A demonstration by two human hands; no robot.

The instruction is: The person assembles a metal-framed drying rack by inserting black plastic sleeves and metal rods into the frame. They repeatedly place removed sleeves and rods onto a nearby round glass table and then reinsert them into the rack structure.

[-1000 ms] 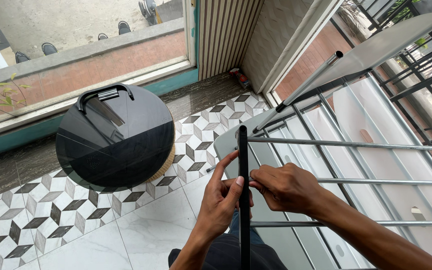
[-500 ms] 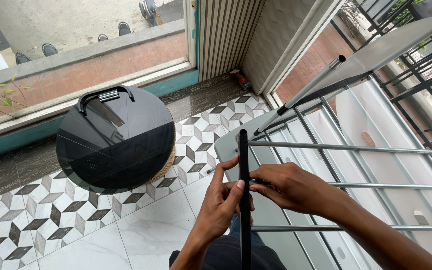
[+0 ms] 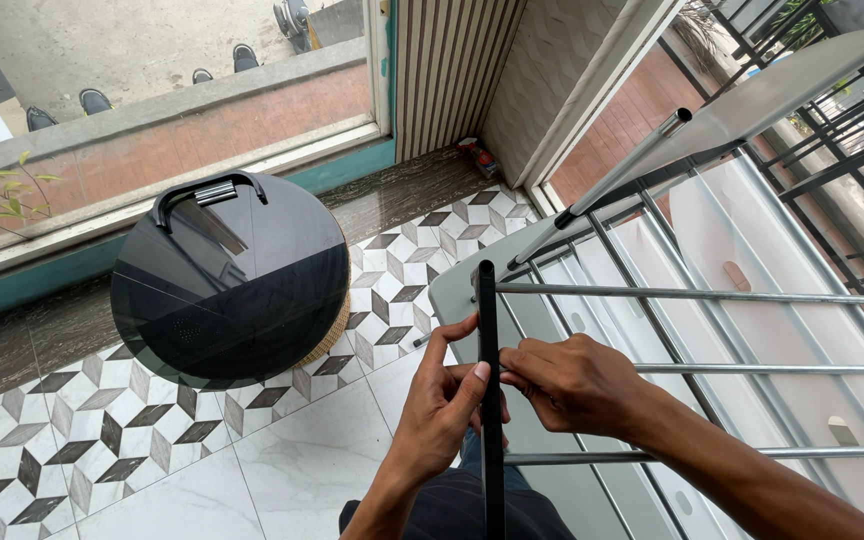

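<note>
Head view: a drying rack is partly put together. Its grey frame stands open on the right, and several silver rods already run across it toward the black upright tube, near the middle of the picture. The rod at the level of the hands meets the tube right where the fingers are, so I judge that joint to be the one in hand and not yet settled; whether the rod below it is fully seated cannot be told.

The left hand comes up from below, fingers curled round the black tube, thumb pressed on its front. The right hand reaches in from the right, forearm slanting up from the near right corner, fingertips pinched at the tube where the rod joins it. Whether it holds a small part is hidden.

To the left, a round black lid with a handle rests on a woven basket on the patterned tile floor.
</note>
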